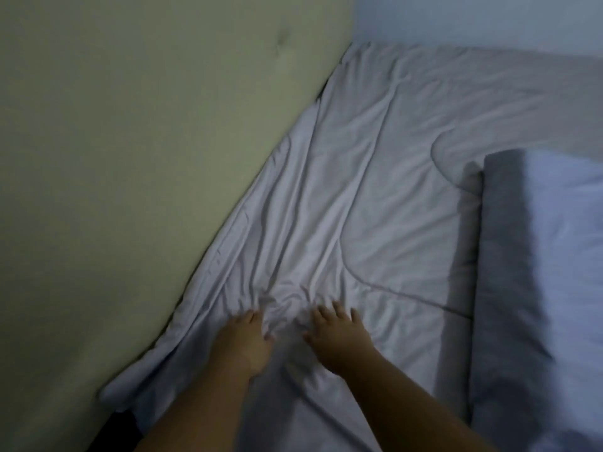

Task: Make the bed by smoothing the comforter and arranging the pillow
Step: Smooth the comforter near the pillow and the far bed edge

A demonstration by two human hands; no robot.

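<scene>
Both hands were down on the comforter [375, 190] at lower centre of the frame, and neither grip was clamped on anything. The left hand [249, 345] lay flat with fingers loosely curled, cloth bunched just ahead of its fingertips; the right hand [337, 337] was spread wide, palm pressing. Between them the fabric had gathered into a knot of small wrinkles, with longer creases running up toward the top of the frame.

The comforter covered the bed from bottom centre to upper right, its left edge lying along the headboard [130, 158], which filled the left side. At far right sat the pillow [554, 256], pale, part in shadow, resting on the comforter.

By the look of it, this was light, soft, quilted stuff, slippery enough to slide under a palm yet quick to rumple. Flat palms pushing outward looked the better bet; for a real tug, the edge by the headboard seemed the place to pinch.
</scene>
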